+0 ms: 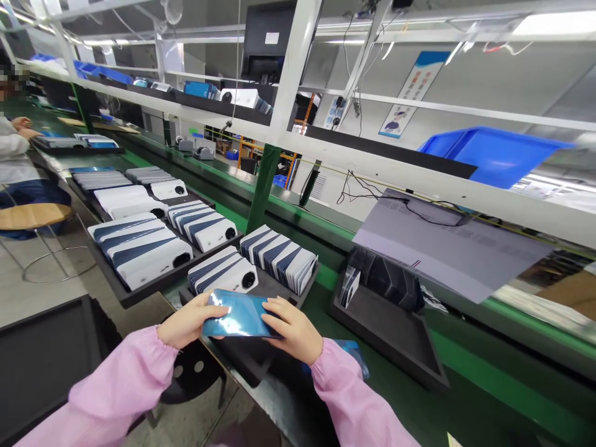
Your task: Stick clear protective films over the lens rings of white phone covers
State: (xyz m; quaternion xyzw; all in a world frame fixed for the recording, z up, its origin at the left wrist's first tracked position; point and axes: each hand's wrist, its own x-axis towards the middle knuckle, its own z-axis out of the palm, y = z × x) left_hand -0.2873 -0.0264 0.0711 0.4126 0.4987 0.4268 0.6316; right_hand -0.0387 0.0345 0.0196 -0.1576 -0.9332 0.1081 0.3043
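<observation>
Between my two hands is a glossy blue phone-shaped panel point(239, 315), held level above the near edge of a black tray point(254, 366). My left hand point(189, 318) grips its left end, thumb on top. My right hand point(294, 327) closes on the right end, with fingers over the upper face. Just beyond the panel, white phone back covers point(223, 270) with round black camera rings stand in leaning rows in the same tray. Another row of white covers point(282, 257) is at that tray's right side. Under my right forearm lies another blue piece point(352, 354), partly hidden.
More black trays point(128, 297) of covers line the bench at left. An angled black tray point(395, 338) with dark and white pieces stands at right, below a hanging sheet point(442, 242). A black tray point(41, 347) and a stool point(35, 216) are at left, near another person point(13, 149).
</observation>
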